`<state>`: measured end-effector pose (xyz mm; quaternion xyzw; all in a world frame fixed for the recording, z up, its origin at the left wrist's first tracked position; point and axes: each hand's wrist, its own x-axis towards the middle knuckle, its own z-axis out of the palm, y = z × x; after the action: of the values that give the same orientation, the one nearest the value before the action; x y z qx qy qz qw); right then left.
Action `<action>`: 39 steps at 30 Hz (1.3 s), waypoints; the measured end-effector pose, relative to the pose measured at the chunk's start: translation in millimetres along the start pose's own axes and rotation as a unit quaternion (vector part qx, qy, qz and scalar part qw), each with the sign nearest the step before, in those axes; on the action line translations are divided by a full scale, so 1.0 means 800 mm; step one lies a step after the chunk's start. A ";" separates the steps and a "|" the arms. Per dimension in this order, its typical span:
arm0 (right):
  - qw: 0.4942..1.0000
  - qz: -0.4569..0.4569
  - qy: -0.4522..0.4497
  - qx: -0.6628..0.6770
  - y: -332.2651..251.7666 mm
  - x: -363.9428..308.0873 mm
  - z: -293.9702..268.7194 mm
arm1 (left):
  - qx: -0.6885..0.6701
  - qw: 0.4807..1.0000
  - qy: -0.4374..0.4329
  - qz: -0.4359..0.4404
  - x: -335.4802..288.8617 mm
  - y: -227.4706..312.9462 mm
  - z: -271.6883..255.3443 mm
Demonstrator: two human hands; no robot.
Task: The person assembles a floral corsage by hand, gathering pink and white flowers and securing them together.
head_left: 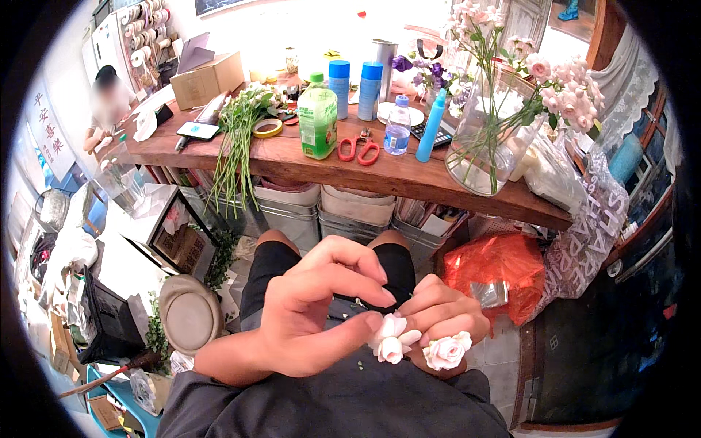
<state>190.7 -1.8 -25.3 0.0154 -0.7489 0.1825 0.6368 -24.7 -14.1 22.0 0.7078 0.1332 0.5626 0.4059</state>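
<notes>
Above my lap, my right hand (447, 314) is closed, with its fingers curled round small pale pink roses. One rose with loosened outer petals (392, 339) points toward my left hand; a fuller rose head (446, 351) sits below my right fingers. Their stems are hidden by the hand. My left hand (321, 306) is beside them with thumb and curved fingers apart. Its thumb tip touches, or nearly touches, the petals of the first rose. No object shows between the left fingers.
Ahead stands a wooden table (292, 162) with cut green stems (244, 135), red-handled scissors (358, 149), a green bottle (318, 120), two blue-capped cans and a glass vase (482, 157) of pink flowers. An orange bag (493, 270) lies right; a round stool (190, 316) stands left. Another person sits far left.
</notes>
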 end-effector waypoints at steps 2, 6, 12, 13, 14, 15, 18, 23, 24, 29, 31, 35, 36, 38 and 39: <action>0.999 0.009 0.046 -0.009 0.000 -0.004 0.003 | -0.007 1.000 0.007 0.017 0.000 0.007 0.001; 0.998 -0.004 0.055 -0.035 0.005 -0.001 0.004 | 0.005 0.999 0.000 0.046 0.000 0.014 0.005; 0.995 -0.021 0.082 -0.048 0.006 -0.005 0.007 | 0.017 0.999 0.004 0.050 -0.003 0.006 0.008; 0.995 -0.021 0.082 -0.048 0.005 -0.005 0.007 | 0.019 0.999 0.006 0.049 -0.003 0.005 0.009; 0.995 -0.015 0.079 -0.050 0.003 -0.003 0.007 | 0.021 0.999 0.009 0.048 -0.002 0.004 0.009; 0.996 -0.010 0.076 -0.054 0.001 -0.002 0.008 | 0.020 0.999 0.008 0.048 -0.002 0.003 0.010; 0.996 0.004 0.076 -0.040 -0.001 -0.002 0.010 | 0.023 0.999 0.015 0.047 -0.003 0.001 0.013; 0.998 0.020 0.064 0.010 -0.003 -0.005 0.008 | 0.043 0.997 0.038 0.055 -0.010 -0.004 0.019; 0.998 0.036 0.059 0.013 -0.006 -0.005 0.007 | 0.042 0.997 0.038 0.055 -0.011 -0.007 0.020; 0.993 0.052 0.104 0.019 -0.008 -0.011 0.018 | 0.001 0.997 0.060 0.057 -0.014 -0.026 0.026; 0.993 0.052 0.104 0.014 -0.009 -0.010 0.015 | 0.015 0.997 0.048 0.058 -0.014 -0.025 0.020; 0.995 0.022 0.096 0.008 0.000 -0.016 0.009 | 0.021 0.991 0.095 0.093 -0.013 -0.016 0.014; 0.995 0.011 0.093 0.021 0.002 -0.018 0.008 | 0.048 0.988 0.078 0.122 -0.009 -0.004 0.014; 0.996 0.014 0.083 0.025 0.002 -0.020 0.004 | 0.103 0.978 0.057 0.174 -0.006 0.001 0.017; 0.997 0.016 0.073 0.027 0.001 -0.019 0.003 | 0.102 0.978 0.057 0.175 -0.004 0.003 0.018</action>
<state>191.4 -5.2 -40.6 0.0074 -0.6957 0.2131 0.6859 -13.4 -23.8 20.6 0.7248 0.0871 0.6474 0.2188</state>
